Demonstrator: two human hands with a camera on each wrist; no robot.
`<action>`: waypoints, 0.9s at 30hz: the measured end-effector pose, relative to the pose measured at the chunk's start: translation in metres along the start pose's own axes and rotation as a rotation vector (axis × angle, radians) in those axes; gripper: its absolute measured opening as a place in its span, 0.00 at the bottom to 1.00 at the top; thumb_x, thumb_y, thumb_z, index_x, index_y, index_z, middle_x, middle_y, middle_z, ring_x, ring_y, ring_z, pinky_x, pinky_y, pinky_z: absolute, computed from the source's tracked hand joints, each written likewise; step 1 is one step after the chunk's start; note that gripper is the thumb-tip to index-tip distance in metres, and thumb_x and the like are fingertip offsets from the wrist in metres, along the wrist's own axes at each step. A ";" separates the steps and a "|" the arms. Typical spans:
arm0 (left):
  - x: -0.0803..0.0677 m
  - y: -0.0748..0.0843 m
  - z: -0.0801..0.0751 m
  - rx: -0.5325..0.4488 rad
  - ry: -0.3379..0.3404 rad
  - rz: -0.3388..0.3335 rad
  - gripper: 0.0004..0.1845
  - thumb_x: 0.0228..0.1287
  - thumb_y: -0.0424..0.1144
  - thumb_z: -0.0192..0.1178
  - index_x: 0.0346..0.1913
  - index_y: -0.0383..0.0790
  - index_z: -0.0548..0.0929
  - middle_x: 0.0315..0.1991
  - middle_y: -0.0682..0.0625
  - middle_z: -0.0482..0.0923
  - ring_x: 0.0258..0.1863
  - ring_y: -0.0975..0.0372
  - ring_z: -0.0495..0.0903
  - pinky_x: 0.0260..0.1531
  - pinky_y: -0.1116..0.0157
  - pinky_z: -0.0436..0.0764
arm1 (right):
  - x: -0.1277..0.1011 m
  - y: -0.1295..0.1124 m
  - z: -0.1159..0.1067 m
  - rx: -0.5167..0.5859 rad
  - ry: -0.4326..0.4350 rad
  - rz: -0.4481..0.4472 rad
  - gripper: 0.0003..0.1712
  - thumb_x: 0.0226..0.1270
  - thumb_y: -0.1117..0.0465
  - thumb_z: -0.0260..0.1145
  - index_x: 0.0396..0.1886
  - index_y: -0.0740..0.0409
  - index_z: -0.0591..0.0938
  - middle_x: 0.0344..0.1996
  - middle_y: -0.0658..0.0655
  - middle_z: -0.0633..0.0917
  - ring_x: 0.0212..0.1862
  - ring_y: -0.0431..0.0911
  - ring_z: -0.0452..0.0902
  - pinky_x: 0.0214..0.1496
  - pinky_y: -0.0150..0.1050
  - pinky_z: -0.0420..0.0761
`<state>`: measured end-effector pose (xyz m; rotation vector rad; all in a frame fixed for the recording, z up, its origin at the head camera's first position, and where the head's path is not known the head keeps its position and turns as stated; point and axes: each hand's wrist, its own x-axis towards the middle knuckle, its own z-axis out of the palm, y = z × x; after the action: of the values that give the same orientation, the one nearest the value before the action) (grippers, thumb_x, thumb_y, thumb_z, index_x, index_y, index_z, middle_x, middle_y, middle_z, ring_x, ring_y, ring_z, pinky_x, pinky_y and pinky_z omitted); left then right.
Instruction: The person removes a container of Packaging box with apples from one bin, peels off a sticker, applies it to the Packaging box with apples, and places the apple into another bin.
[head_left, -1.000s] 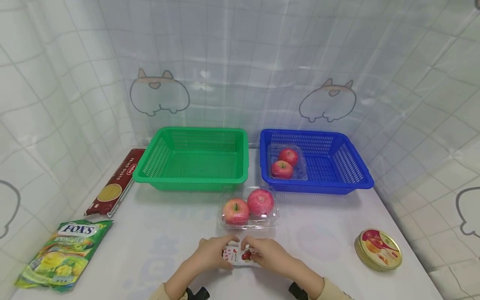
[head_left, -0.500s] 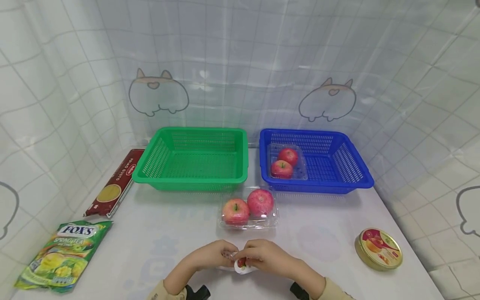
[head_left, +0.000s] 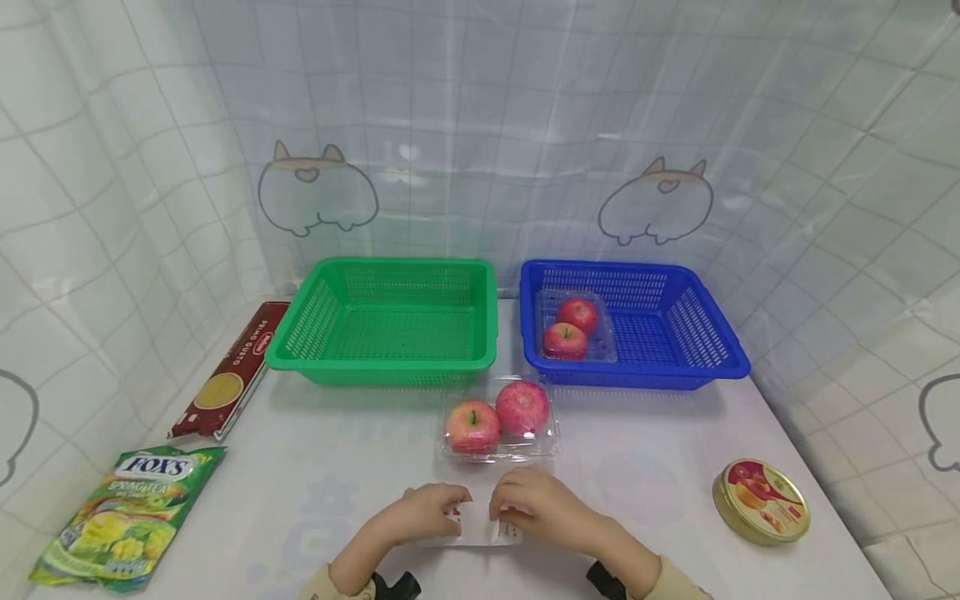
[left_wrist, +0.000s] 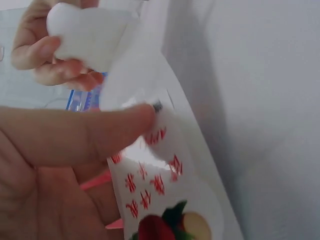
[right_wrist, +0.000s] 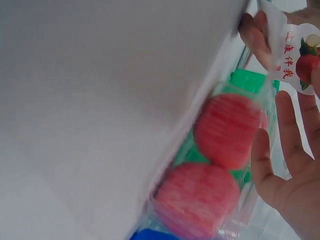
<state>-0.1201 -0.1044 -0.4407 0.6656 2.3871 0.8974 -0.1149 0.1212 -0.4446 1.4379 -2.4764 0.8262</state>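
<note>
Since half a second ago both hands have drawn slightly apart, and the small white printed plastic packet [head_left: 480,527] now lies stretched flat between them at the lower centre of the head view — low over the white bench [head_left: 645,492], just in front of the clear plastic clamshell of two red apples [head_left: 498,417]. Left hand [head_left: 429,510] pinches its left edge, thumb [left_wrist: 100,132] pressed on the film; right hand [head_left: 534,505] pinches the right edge with curled fingers. It looks light, thin and limp, likely slippery, so its edges or corners give the surest hold. Behind stand an empty green plastic basket [head_left: 382,321] and a blue plastic basket [head_left: 637,329] with another apple clamshell [head_left: 573,327].
</note>
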 end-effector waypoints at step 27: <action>0.027 0.045 -0.038 -0.186 0.542 0.085 0.17 0.61 0.41 0.60 0.49 0.39 0.70 0.39 0.49 0.80 0.37 0.59 0.78 0.37 0.63 0.77 | 0.043 0.019 -0.040 0.558 0.371 0.734 0.17 0.56 0.70 0.64 0.47 0.59 0.80 0.39 0.57 0.80 0.39 0.47 0.77 0.38 0.35 0.77</action>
<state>-0.1511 -0.0757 -0.3916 0.4978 2.6994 1.4698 -0.1590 0.1176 -0.4019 0.3275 -2.5544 1.8259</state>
